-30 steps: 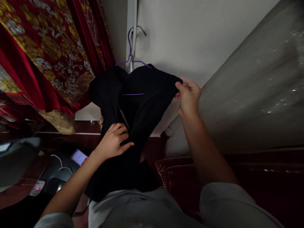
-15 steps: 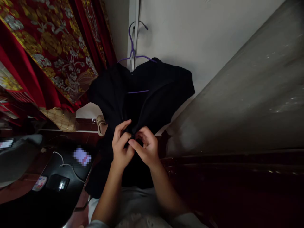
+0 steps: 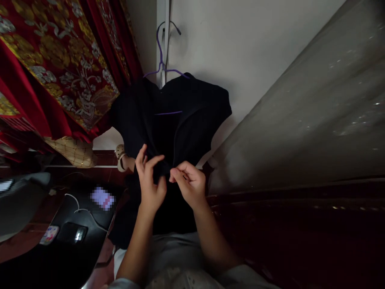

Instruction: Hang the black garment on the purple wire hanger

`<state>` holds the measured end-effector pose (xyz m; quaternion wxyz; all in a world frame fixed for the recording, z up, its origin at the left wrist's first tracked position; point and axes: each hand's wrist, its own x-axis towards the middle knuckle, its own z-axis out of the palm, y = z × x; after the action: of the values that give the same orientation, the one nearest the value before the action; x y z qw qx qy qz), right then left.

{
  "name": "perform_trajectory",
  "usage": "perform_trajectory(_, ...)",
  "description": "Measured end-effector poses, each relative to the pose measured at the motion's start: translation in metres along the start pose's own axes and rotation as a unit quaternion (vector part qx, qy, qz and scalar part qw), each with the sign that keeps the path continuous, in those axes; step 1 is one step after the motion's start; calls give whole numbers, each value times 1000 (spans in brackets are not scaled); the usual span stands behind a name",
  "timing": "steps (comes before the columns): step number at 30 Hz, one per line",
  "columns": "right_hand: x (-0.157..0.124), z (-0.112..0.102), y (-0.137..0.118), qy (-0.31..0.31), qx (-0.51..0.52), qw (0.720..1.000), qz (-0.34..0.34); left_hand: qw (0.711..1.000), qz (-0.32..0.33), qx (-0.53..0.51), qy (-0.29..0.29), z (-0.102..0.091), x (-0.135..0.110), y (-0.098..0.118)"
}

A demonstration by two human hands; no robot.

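A black garment (image 3: 186, 120) hangs on a purple hanger (image 3: 162, 60) hooked high on the white wall. Both hands meet at its front, about mid-height. My left hand (image 3: 148, 182) pinches the left front edge between thumb and fingers, two fingers lifted. My right hand (image 3: 189, 182) is curled, with its fingertips pinched on the right front edge. The dark fabric hides what sits between the fingertips.
Red and gold patterned curtains (image 3: 60, 68) hang at the left. A grey draped cloth (image 3: 300, 120) slopes along the right. At the lower left are a dark surface (image 3: 36, 261) with a lit phone (image 3: 102, 198), a white cable (image 3: 80, 204) and a small device (image 3: 72, 233). A sandal (image 3: 120, 154) lies behind.
My right hand left the garment's right shoulder and came down to the front. Both hands now pinch the front edges together, the left fingers lifted slightly.
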<state>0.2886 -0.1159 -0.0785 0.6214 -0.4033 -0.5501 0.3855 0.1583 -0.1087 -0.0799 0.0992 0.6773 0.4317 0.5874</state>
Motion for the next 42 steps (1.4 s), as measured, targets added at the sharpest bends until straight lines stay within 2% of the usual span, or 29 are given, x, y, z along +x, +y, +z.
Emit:
perform_trajectory(3,-1,3,0,-16,37,999,18,994,-47,-64,80,9,-5,-3)
perform_trajectory(4,-1,4,0,-25,47,998,24,993,-49,-71,77,10,-6,-4)
perform_trajectory(6,0,5,0,-37,63,996,44,997,-29,-69,31,9,-7,-7)
perform_trajectory(9,4,6,-2,-40,126,986,102,997,8,-76,-9,6,-7,-12)
perform_trajectory(11,9,5,-2,-60,209,961,169,996,20,-85,2,5,-7,-15)
perform_trajectory(13,20,5,-4,-93,286,923,240,996,24,-92,5,7,-7,-19)
perform_trajectory(15,40,4,-9,-96,313,898,295,995,15,-96,9,11,-6,-23)
perform_trajectory(18,93,3,-30,-17,291,903,316,995,-15,-97,1,21,-10,-32)
perform_trajectory(23,197,4,-70,48,281,929,237,991,-51,-99,-69,43,-27,-42)
perform_trajectory(26,221,7,-70,30,235,954,183,986,-44,-104,-126,45,-22,-41)
perform_trajectory(29,212,8,-60,-1,192,973,131,970,43,-103,-216,30,18,-33)
perform_trajectory(30,205,7,-57,-3,182,976,116,968,80,-98,-216,24,39,-30)
perform_trajectory(32,195,4,-57,-7,161,982,94,975,105,-94,-170,11,89,-26)
perform_trajectory(34,190,1,-62,-20,134,988,75,985,130,-73,-92,4,140,-25)
perform_trajectory(35,190,0,-66,-30,119,991,62,984,146,-63,-77,4,163,-26)
perform_trajectory(36,190,0,-69,-38,103,993,48,981,164,-52,-87,5,182,-27)
perform_trajectory(39,194,6,-67,-27,47,998,6,979,176,-18,-98,15,213,-21)
perform_trajectory(42,192,17,-44,2,-11,1000,12,977,207,-7,-45,17,221,-3)
